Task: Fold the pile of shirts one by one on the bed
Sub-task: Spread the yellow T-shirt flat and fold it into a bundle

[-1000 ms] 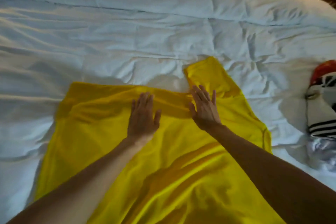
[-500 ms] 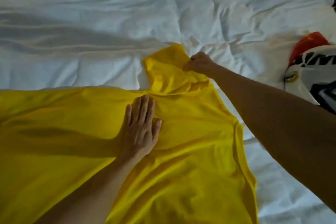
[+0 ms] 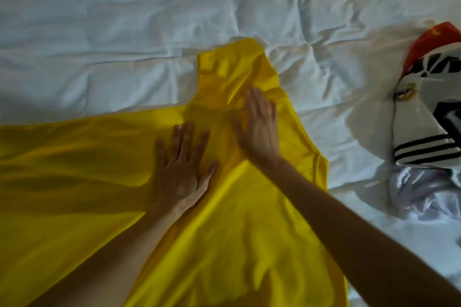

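Yellow shirt (image 3: 249,219): it is lying spread on the bed (image 3: 124,32), covering the near and left part of the white duvet, with one sleeve (image 3: 232,72) sticking up and away from the body of the cloth.

Left hand (image 3: 183,169): it is resting palm down on the yellow shirt, just below the base of that sleeve, fingers straight and spread, gripping nothing, only pressing the cloth flat.

Right hand (image 3: 262,127): it is lying flat on the yellow shirt too, just right of the left hand and over the root of the sleeve, fingers straight and close together (nothing pinched that I can see).

Pile of shirts (image 3: 429,119): the rest are waiting to the right of the yellow shirt, well apart from it: a white one with black stripes on top, something red behind it, pale crumpled cloth in front.

Step in hand: I would say she or he is smoothing and pinning the shoulder area so the sleeve can be folded; the first fold of this shirt is not yet made.

Next move: it is probably calling for one hand to keep the body pinned while the other takes the sleeve end and brings it back over the yellow shirt, without dragging creases along.
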A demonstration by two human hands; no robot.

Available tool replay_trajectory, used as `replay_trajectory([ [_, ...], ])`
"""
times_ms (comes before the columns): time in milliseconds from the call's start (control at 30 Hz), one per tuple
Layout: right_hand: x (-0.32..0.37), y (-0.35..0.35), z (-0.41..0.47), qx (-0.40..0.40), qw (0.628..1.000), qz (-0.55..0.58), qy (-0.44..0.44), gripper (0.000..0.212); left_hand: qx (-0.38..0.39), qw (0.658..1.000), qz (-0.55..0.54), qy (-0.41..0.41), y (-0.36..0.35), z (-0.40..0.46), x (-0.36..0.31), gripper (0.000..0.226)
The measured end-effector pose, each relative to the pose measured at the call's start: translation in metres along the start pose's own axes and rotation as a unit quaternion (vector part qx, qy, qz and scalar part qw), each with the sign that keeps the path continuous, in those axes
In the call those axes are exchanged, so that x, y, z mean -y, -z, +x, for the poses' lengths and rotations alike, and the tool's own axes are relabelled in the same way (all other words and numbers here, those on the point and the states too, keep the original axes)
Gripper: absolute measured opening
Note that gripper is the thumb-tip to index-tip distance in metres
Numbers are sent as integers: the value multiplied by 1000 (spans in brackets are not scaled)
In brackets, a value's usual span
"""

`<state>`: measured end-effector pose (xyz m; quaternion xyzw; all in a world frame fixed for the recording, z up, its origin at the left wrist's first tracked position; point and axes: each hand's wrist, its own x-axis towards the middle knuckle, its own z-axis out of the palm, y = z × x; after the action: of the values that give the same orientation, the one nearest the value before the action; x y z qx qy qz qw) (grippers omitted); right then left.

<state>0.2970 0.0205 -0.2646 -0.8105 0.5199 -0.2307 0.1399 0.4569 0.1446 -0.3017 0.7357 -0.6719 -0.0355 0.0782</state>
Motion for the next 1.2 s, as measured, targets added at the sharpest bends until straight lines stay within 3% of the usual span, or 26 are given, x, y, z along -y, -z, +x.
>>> replay_trajectory([
  [67, 3, 0, -49, 87, 993, -34, 68, 62, 2, 1000, 3, 1, -1, 1, 2, 67],
  [100, -8, 4, -66, 95, 992, -66, 52, 63, 0, 1000, 6, -1, -2, 1, 1, 67],
  [200, -51, 35, -81, 37, 971, -110, -211, 72, -11, 1000, 17, -5, -3, 0, 1, 66],
  [267, -63, 59, -84, 41, 948, -132, -288, 77, -12, 1000, 23, -6, -4, 1, 1, 66],
  [367, -58, 81, -85, 96, 949, -129, -270, 60, -1, 1000, 21, -2, -3, 1, 1, 66],
  [467, -71, 98, -73, 160, 934, -76, -311, 38, 19, 999, 26, -4, -3, 1, 1, 67],
  [567, -91, 109, -66, 115, 933, -32, -339, 20, 37, 999, 31, 4, -4, 1, 2, 67],
  [700, -88, 94, -87, 38, 954, -8, -297, 31, 32, 999, 23, 12, 0, 0, -1, 66],
  [833, -67, 96, -142, 19, 945, 11, -328, 55, 3, 998, -46, 34, 18, -25, -25, 66],
  [1000, -34, 104, -233, 16, 929, -20, -370, 54, -40, 986, -126, -104, 33, -134, -94, 51],
  [1200, -9, 126, -273, 16, 887, -26, -461, 45, 68, 989, -85, -96, 18, -184, -126, 53],
])
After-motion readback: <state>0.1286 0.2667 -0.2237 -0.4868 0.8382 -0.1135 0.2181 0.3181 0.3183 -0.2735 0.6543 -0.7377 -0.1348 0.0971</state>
